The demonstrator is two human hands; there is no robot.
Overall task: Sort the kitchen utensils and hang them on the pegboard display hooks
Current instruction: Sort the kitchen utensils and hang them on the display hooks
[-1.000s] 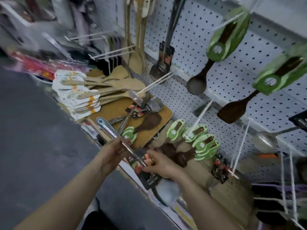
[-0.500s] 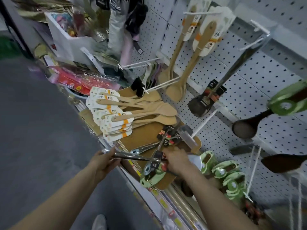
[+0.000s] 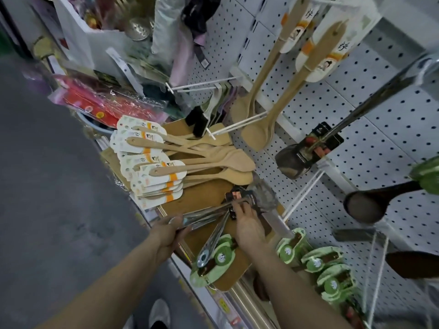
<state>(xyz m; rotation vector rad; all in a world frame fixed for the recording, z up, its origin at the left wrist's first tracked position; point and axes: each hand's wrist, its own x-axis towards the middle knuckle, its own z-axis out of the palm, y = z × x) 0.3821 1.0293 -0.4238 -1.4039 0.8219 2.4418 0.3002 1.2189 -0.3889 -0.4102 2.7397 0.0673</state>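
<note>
My left hand [image 3: 169, 230] grips the handle ends of a bundle of steel utensils [image 3: 206, 213] that lies across a brown board [image 3: 204, 198] on the shelf. My right hand [image 3: 248, 224] pinches the same bundle further along, at its black label cards [image 3: 240, 197]. One more steel utensil [image 3: 210, 244] slants down below the bundle. A stack of wooden spatulas [image 3: 185, 160] with white card sleeves lies to the upper left. The white pegboard [image 3: 370, 119] rises on the right, with bare white hooks [image 3: 301, 194] sticking out of it.
Wooden spoons [image 3: 268, 100], a black-carded metal spatula [image 3: 308, 148] and dark wooden ladles [image 3: 370, 205] hang from the pegboard. Dark wooden utensils with green cards [image 3: 318, 260] lie at the lower right. Red packets [image 3: 104, 105] and bags crowd the upper left. Grey floor [image 3: 47, 186] is at the left.
The view has swung toward the left of the shelf. Both hands have shifted along the shelf with the steel bundle, and the right hand now holds it at the label cards over the board.
</note>
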